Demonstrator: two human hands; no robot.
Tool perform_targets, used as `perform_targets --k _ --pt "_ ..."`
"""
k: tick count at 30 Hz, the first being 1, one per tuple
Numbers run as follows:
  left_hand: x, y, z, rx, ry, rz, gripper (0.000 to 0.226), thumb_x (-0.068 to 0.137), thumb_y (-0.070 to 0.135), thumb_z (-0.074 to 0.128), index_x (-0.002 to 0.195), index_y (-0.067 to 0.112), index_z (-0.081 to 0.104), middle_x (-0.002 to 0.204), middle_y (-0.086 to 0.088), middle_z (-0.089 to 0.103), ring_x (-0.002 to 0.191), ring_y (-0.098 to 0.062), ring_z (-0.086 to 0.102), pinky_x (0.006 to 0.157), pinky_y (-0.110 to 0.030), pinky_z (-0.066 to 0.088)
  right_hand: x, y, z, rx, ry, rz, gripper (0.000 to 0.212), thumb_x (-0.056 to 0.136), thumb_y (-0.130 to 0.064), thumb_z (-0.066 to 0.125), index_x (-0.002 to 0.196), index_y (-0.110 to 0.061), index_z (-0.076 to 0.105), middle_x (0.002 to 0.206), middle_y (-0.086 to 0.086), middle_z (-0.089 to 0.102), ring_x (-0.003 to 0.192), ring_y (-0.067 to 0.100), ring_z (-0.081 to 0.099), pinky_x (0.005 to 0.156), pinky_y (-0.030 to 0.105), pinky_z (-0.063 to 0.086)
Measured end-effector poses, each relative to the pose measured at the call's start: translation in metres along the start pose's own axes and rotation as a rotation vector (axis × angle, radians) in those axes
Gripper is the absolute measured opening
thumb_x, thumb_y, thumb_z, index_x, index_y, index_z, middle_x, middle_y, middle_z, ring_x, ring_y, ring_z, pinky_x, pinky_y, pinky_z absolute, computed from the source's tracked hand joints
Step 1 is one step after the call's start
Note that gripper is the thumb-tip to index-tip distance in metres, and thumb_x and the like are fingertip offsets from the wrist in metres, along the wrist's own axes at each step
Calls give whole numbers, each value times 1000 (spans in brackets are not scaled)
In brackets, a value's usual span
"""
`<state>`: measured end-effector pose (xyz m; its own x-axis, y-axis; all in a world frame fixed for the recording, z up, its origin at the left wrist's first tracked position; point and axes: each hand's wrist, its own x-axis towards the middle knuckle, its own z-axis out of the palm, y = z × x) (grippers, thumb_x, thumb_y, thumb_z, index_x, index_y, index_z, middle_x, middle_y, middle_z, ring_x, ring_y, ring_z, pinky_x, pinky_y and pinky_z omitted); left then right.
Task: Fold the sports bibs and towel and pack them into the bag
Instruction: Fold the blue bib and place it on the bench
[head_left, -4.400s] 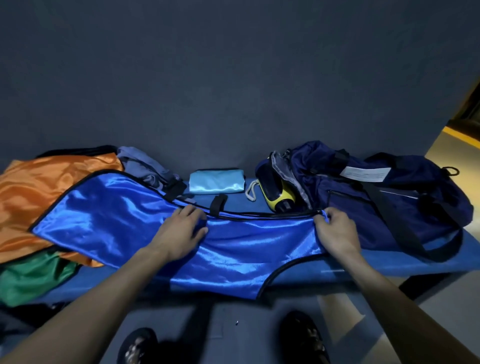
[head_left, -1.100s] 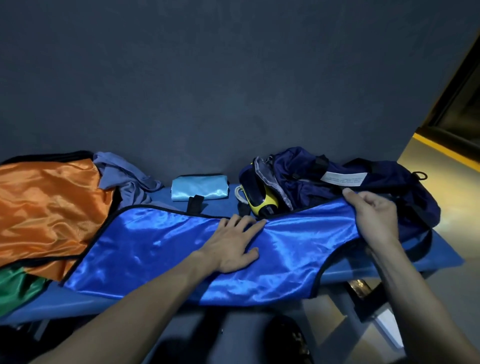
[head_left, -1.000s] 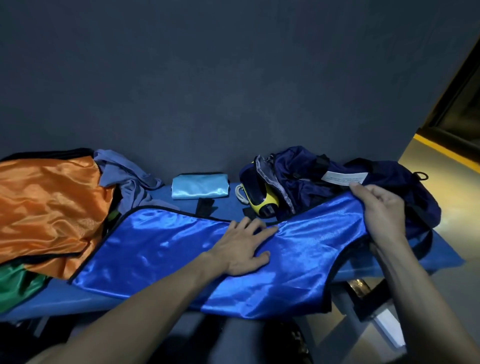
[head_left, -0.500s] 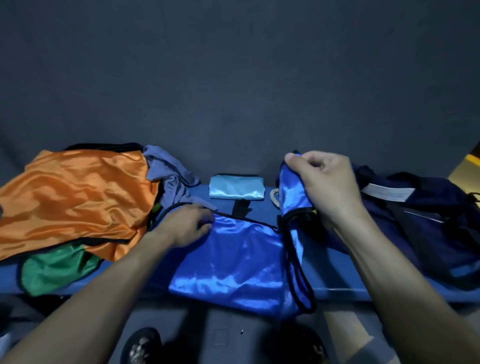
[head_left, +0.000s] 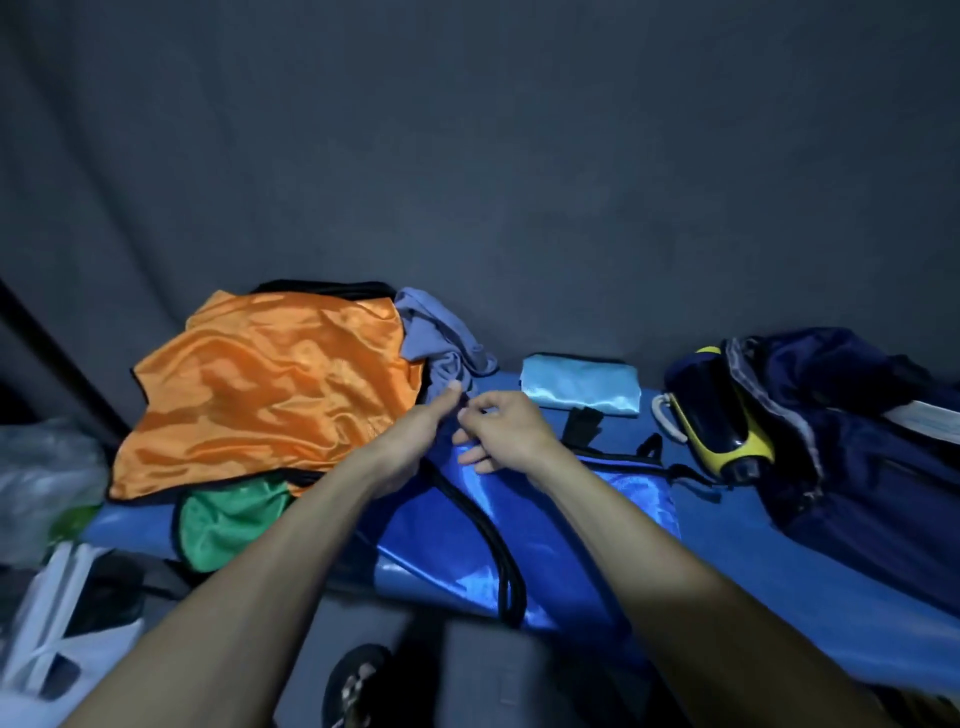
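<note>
The shiny blue bib (head_left: 550, 525) lies folded in half on the blue bench (head_left: 753, 561), its black-trimmed edge curving toward me. My left hand (head_left: 415, 436) and my right hand (head_left: 501, 431) meet at the bib's far left corner, and both pinch the stacked edges there. An orange bib (head_left: 270, 384) lies crumpled to the left, with a green bib (head_left: 228, 519) under it. The grey towel (head_left: 441, 343) is bunched behind my hands. A folded light blue bib (head_left: 579, 387) sits at the back. The navy bag (head_left: 857, 441) stands open at the right.
A yellow and black object (head_left: 722, 426) with a white loop leans at the bag's mouth. White plastic bags (head_left: 47, 483) sit on the floor at the left. My shoe (head_left: 358, 680) shows below the bench edge. A dark wall backs the bench.
My right hand has carried the bib's right end over to the left, folding it in half. My left hand stayed at the left corner. The camera turned left.
</note>
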<state>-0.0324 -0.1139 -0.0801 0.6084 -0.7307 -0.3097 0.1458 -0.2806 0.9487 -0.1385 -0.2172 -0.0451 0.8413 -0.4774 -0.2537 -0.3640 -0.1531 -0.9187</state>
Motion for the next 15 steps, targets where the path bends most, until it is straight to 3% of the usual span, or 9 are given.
perform_targets --k 3,5,8,11,15 --pt "2 -5 -2 131 3 38 61 80 68 67 112 15 75 111 -2 77 112 -22 68 106 -40 48 -4 12 -16 -62 -82 -63 30 100 -16 58 129 -19 56 95 6 73 78 20 73 72 39 61" --pt "6 -7 1 206 1 70 44 85 47 76 105 8 75 97 -6 79 95 -27 75 96 -45 56 -11 22 -38 -195 15 -198 26 97 -12 58 122 -18 61 88 5 73 72 18 72 73 41 60" --pt "6 -7 6 382 120 128 22 91 30 76 91 8 75 81 0 78 76 -19 75 77 -36 60 -29 38 -84 -560 176 -385 17 93 -17 63 108 -22 69 83 -10 68 72 10 64 75 30 53" --pt "2 -5 12 573 226 245 28 95 34 70 74 17 64 70 4 70 64 -14 65 62 -32 50 -46 61 -122 -887 158 -407 23 88 -29 72 110 -25 67 100 -9 65 97 17 59 85 32 46" --pt "-1 -8 14 611 281 334 48 104 35 55 63 19 36 55 6 36 50 -13 34 55 -33 26 -56 83 -140 -1097 200 -279 26 96 -44 63 119 -32 62 115 -13 61 115 18 47 92 39 35"
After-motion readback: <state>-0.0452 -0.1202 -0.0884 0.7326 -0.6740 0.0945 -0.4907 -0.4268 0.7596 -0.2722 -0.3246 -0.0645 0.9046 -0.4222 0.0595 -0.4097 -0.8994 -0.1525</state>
